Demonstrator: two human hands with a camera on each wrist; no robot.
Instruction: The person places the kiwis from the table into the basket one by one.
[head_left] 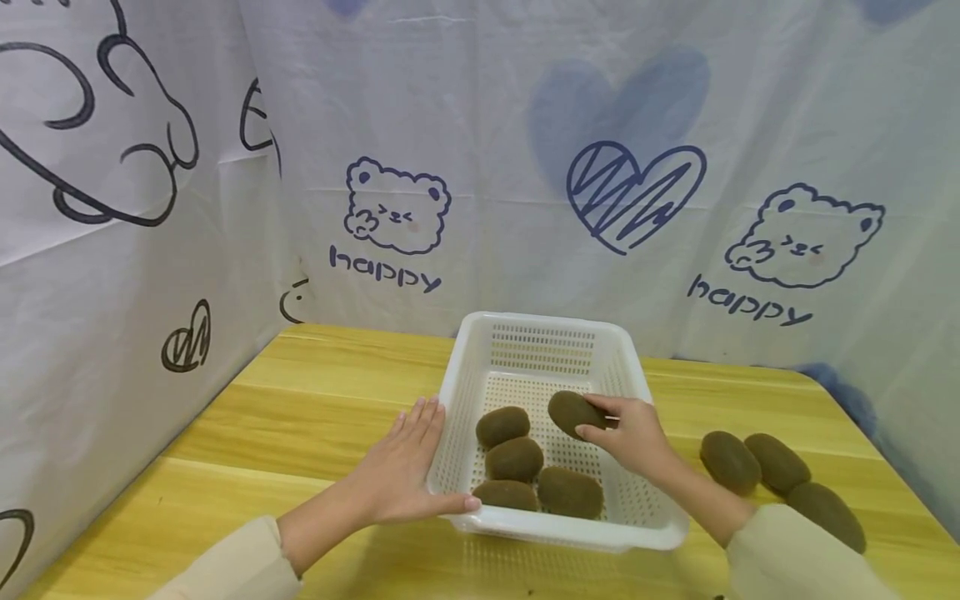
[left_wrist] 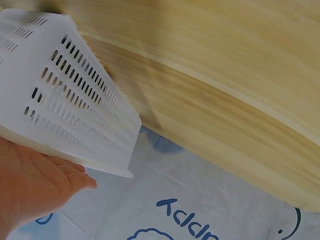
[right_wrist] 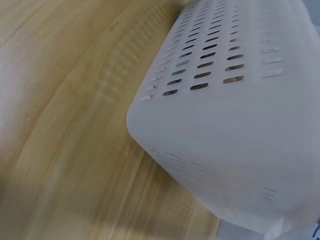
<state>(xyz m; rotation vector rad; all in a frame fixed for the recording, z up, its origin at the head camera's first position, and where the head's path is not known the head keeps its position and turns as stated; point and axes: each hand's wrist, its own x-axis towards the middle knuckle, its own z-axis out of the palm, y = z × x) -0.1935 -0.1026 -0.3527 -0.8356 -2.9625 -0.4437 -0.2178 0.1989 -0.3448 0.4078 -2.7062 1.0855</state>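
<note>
Held kiwi (head_left: 572, 412): brown, fuzzy, oval; pinched in the fingers of the right hand (head_left: 630, 435), inside the basket toward its far right part, just above the mesh floor or barely touching it. Cannot tell which.

Right hand: reaches in over the basket's right wall, fingers and thumb curled round the kiwi's right end.

Kiwis in basket (head_left: 525, 467): four lie along the near left part, packed close: two at the front wall side by side, two behind them.

Basket (head_left: 480, 350): white plastic, rectangular, slotted walls and perforated floor; sits flat on the table, long side running away from the person. Far half of the floor is bare. Wrist views show only its slotted outer walls, up close.

Left hand (head_left: 405, 471): lies flat against the basket's left outer wall, fingers straight, thumb along the near-left corner; braces it, grips nothing.

Kiwis on table (head_left: 776, 471): three lie in a close row to the right of the basket, apart from it, near the right sleeve.

Progress (judgement): five of eight visible fruits are in or entering the basket; the held one not yet let go, three left outside.

Table (head_left: 300, 400): light wooden planks.

Backdrop (head_left: 390, 217): white cloth on two sides, printed with bears, hearts and "happy".
</note>
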